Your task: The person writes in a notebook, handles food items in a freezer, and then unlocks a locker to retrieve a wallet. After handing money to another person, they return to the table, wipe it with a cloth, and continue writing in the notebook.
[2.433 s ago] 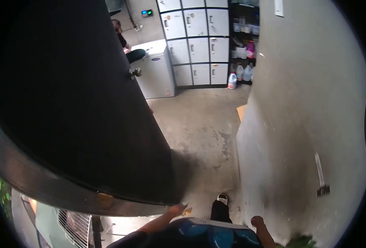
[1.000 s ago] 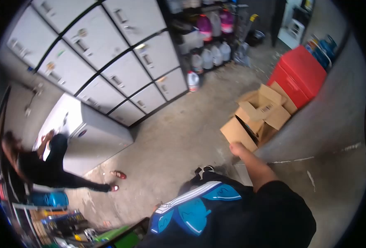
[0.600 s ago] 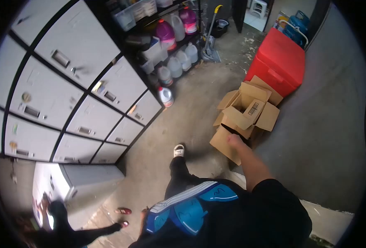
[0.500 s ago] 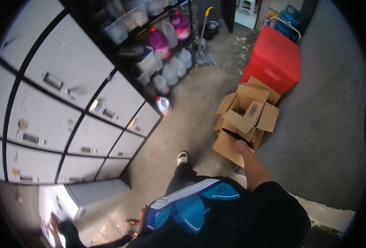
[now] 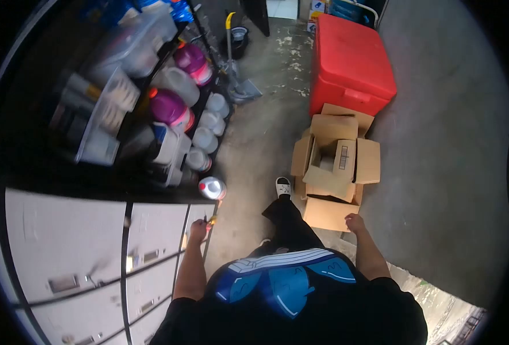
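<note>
My left hand (image 5: pixel 198 230) is closed around a small thing (image 5: pixel 210 222) with a thin dark tip and yellow and red parts; I cannot tell its kind. It is held out in front of the light grey lockers (image 5: pixel 156 221). On the other side, my right hand (image 5: pixel 355 223) hangs at the near flap of a lower cardboard box (image 5: pixel 330 214), fingers loosely bent, nothing showing in them. An open cardboard box (image 5: pixel 335 185) with spread flaps sits on top of that lower one. A dark gap shows between the two boxes.
Beyond the boxes stands a red cooler (image 5: pixel 355 60) against the grey wall. Purple-filled jugs (image 5: pixel 171 108), pale jugs (image 5: pixel 211 122) and clear bins (image 5: pixel 102 123) fill a dark shelf at left. A white bottle (image 5: pixel 211 188) stands on the floor. Farther back are a dustpan (image 5: pixel 246 89) and black bucket (image 5: pixel 238 40).
My right hand has let go of the flat black thing it held over the lower box and drawn back. My left hand has come up and forward beside the lockers. The view has turned left.
</note>
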The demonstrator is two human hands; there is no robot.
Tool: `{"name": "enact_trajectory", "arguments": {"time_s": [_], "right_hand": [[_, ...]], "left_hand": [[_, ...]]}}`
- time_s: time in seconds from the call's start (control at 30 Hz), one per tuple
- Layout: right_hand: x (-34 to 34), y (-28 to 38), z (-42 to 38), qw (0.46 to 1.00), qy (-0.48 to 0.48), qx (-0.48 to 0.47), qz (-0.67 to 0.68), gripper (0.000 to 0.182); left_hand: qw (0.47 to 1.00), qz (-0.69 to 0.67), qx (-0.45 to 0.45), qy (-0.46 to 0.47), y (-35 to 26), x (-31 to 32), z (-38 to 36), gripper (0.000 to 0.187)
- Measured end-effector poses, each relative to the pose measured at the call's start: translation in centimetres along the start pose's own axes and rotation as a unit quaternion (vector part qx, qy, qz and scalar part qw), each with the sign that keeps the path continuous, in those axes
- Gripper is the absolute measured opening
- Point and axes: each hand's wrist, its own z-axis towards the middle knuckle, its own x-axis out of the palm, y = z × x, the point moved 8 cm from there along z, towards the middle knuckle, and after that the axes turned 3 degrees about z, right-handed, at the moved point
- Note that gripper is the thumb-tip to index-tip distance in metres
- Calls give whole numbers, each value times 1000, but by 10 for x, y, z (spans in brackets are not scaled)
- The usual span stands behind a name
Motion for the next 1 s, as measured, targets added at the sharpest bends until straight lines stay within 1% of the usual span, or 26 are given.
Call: {"name": "enact_trajectory", "arguments": {"time_s": [0.03,0.07,0.1,0.13,0.17,0.23,0.3,0.33,0.37,0.43,0.47,0.53,0.57,0.6,0.67,0.7,0.73,0.83,0.87,0.97,1.0], "right_hand": [[7,-35,29,1000,12,27,-2,18],[10,-56,53,998,23,52,-4,18],[7,-56,64,997,25,60,-35,17],[-5,-48,78,995,24,65,-65,17],[-19,-39,95,993,22,71,-96,16],[-34,-11,133,985,21,16,-168,20],[-61,29,184,974,44,-21,-220,27],[-112,104,172,996,-5,61,-68,26],[-127,130,202,997,-24,30,-71,25],[-156,188,251,996,-57,-20,-60,24],[-170,223,272,996,-71,-38,-45,24],[-184,279,319,993,-65,-89,28,25],[-190,304,343,991,-73,-105,43,26],[-201,337,354,997,-45,-57,32,25],[-217,384,383,988,-61,-119,83,23],[-226,401,402,980,-70,-150,108,22],[-222,401,432,985,-67,-133,92,20],[-232,410,482,990,-39,-41,133,21],[-242,419,491,991,-30,-45,120,21],[-276,434,518,982,-109,-89,123,18],[-292,442,523,978,-98,-63,173,19]], "left_hand": [[996,-83,-14,13,-34,8,14,19],[987,-150,-31,40,-69,19,24,16],[974,-214,-48,65,-99,28,37,14],[956,-273,-57,92,-117,38,55,12],[931,-327,-38,159,-119,54,88,12],[902,-376,-89,195,-166,68,104,9],[922,-345,-95,151,-231,65,116,8],[929,-331,-100,129,-255,64,123,8],[905,-376,-40,192,-277,67,143,10],[922,-349,-45,160,-325,56,159,12],[913,-372,-43,160,-340,56,177,13],[920,-346,-43,179,-376,50,205,14],[923,-332,-44,189,-394,50,218,15],[925,-332,-36,184,-416,50,233,18],[927,-327,-23,180,-464,48,264,21],[928,-325,-18,180,-488,47,284,22],[934,-301,7,193,-513,49,309,23],[943,-220,32,247,-589,60,385,23],[945,-208,30,252,-624,64,400,22],[951,-124,39,282,-712,87,478,19],[950,-105,71,285,-760,91,484,19]]}}
